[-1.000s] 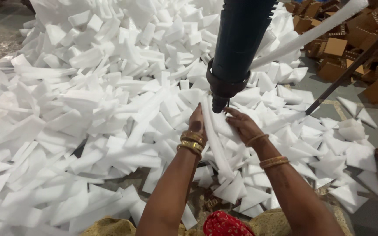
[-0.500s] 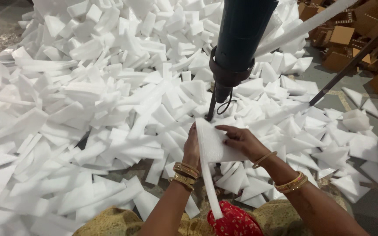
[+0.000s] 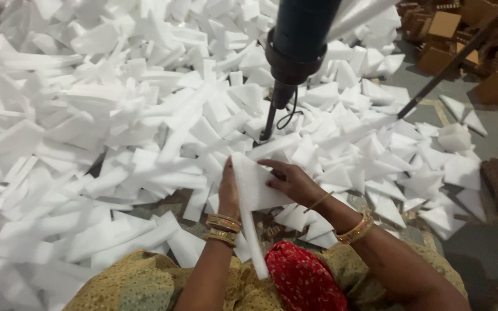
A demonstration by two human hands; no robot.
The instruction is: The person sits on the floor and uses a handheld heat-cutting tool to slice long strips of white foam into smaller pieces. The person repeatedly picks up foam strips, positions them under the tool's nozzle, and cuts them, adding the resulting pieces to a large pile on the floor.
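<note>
Over the last second the white foam strip (image 3: 249,198) has come away from the tip of the dark cutting tool (image 3: 298,52) that hangs at about 12 o'clock; a second ago both hands held the strip right under that tool, and now they have drawn it back toward the body, so there is a clear gap between the tool's thin rod (image 3: 268,124) and the foam. Judging from that, the pass at the tool looks finished for this piece and the hands are now turning or checking it. The left hand (image 3: 229,193) is pressed flat and upright against the strip's left face, fingers straight, steadying it rather than wrapped round it. The right hand (image 3: 289,181) is curled onto the strip from 3 o'clock, fingertips on its broad upper part, gripping it against the left palm. The strip sits between the two hands, its wide end up at 12 o'clock of the wrists and its long narrow tail hanging down to 6 o'clock, ending just beside the red cloth (image 3: 301,276) on the lap. All round, from 9 o'clock through 12 to 3, lies the heap of foam offcuts (image 3: 116,132) on the floor; brown cardboard boxes (image 3: 448,26) stand well apart at 1 o'clock.
</note>
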